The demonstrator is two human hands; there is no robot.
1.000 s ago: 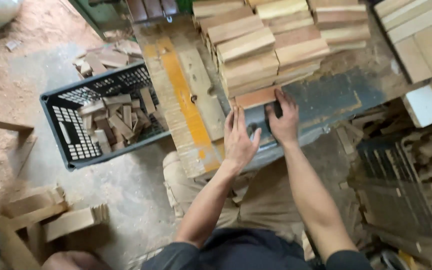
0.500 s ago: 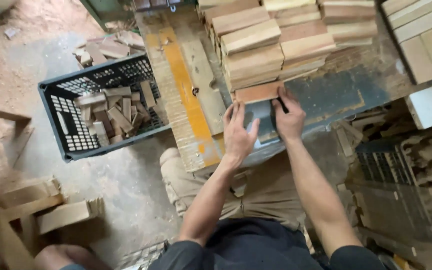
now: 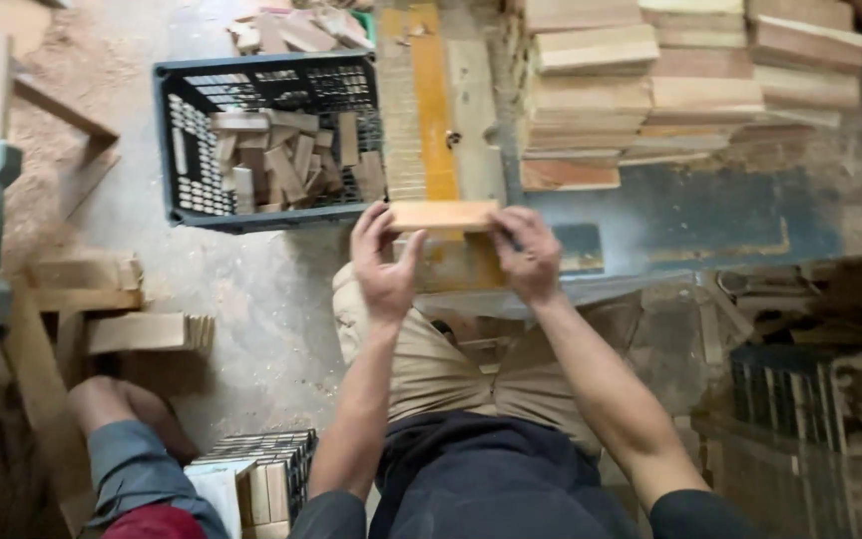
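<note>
Two bare hands, left hand [image 3: 383, 262] and right hand [image 3: 529, 255], are gripping one flat rectangular pale wooden block [image 3: 443, 216]. One dark plastic lattice crate [image 3: 180, 140] is sitting at ten o'clock, holding too many small wood offcuts to count. At one o'clock, three stacks of sawn wooden boards [image 3: 700, 90] are showing.

A short, flat wooden block [image 3: 443, 216], pale orange-tan with a smooth face, is held level and crosswise, its long edges running left to right. It is gripped at both ends, lifted just above the near edge of the worktop [image 3: 690, 215], in front of the yellow-striped rail.
</note>
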